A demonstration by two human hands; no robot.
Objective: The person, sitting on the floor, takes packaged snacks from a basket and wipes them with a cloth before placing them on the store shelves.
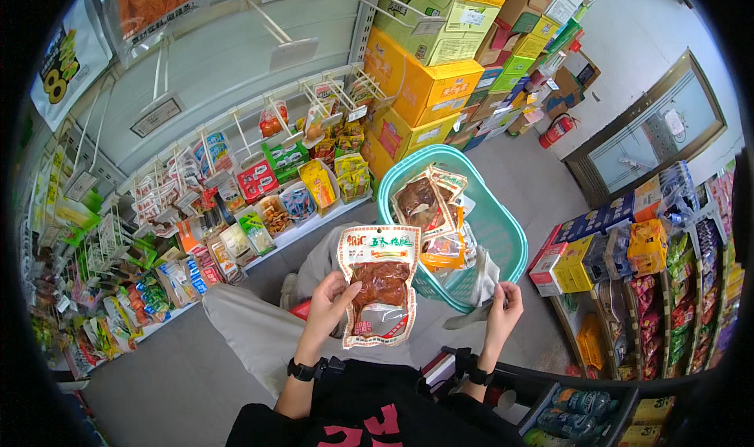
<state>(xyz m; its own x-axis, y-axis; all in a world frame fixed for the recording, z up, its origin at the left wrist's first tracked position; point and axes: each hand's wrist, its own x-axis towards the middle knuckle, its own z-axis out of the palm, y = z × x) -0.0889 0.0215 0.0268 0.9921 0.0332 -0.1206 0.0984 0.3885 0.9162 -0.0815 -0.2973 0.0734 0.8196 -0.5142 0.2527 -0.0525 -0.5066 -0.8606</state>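
My left hand (330, 302) grips the left edge of a vacuum-sealed packet of brown meat (380, 285), its printed front facing up, above my lap. My right hand (506, 305) pinches a greyish-white cloth (486, 279) that hangs over the near rim of a turquoise plastic basket (511, 235). Inside the basket lie a similar meat packet (419, 202) with another partly beneath it, and an orange-and-clear packet (447, 248). The lower part of the basket's contents is partly hidden by the held packet.
A low shelf of snack boxes (277, 214) runs along the left, under wire display hooks (235, 126). Stacked cartons (433, 87) stand beyond the basket. Snack racks (642, 305) rise at right; a fire extinguisher (556, 130) stands near a door (654, 132). Bottles (574, 414) sit at lower right.
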